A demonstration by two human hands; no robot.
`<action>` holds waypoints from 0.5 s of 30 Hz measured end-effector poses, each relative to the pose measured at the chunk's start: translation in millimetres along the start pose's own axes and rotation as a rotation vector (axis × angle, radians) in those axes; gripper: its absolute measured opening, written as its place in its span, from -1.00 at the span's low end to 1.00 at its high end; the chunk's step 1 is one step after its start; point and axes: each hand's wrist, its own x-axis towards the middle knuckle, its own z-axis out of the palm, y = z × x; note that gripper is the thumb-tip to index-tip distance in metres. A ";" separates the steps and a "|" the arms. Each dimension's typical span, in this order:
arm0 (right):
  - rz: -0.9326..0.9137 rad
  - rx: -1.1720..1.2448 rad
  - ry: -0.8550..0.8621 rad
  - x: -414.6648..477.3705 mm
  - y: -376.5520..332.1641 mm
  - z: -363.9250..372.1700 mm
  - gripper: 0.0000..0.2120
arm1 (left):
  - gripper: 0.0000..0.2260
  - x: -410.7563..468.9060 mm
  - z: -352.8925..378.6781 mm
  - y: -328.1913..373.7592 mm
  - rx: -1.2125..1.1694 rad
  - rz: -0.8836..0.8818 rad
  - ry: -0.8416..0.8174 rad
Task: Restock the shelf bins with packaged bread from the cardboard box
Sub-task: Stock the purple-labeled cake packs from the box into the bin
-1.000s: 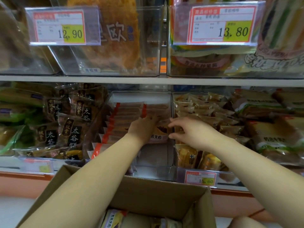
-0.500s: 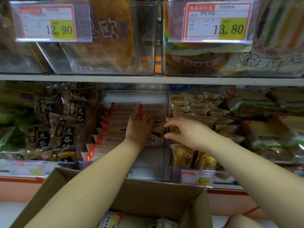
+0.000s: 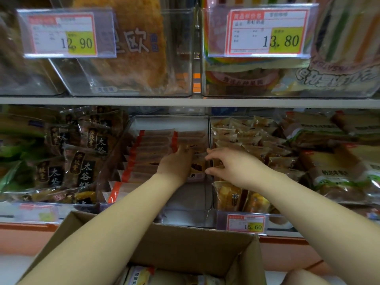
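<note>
Two hands (image 3: 174, 163) (image 3: 232, 167) touch seemingly glossy packets (image 3: 197, 165).

- A white shelf board (image 3: 185, 102) runs across the whole view.
- Two price tags (image 3: 267, 32) hang above that board.
- An orange-red base strip (image 3: 26, 227) lies well below the board.

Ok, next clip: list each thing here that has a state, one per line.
Box: open, packs inside.
Middle bin: part filled, front bare.
Red-edged packs: stacked in a row in the middle bin.
Left hand: flat on a pack in the bin, no closed grip.
Right hand: fingers spread, holding nothing.
Right bin: full of small packs.
</note>
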 end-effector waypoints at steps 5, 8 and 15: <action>0.001 0.005 -0.001 0.7 1.5 0.5 -0.57 | -0.42 1.1 6.2 -3.8 -0.085 0.023 -0.051; -0.006 0.006 0.002 0.4 2.1 1.1 -0.57 | -0.39 -2.7 4.0 -4.3 -0.124 0.029 -0.073; -0.146 -0.030 0.298 -29.2 -4.5 11.7 -0.65 | -0.68 -83.4 -19.6 -8.9 -0.342 0.092 0.299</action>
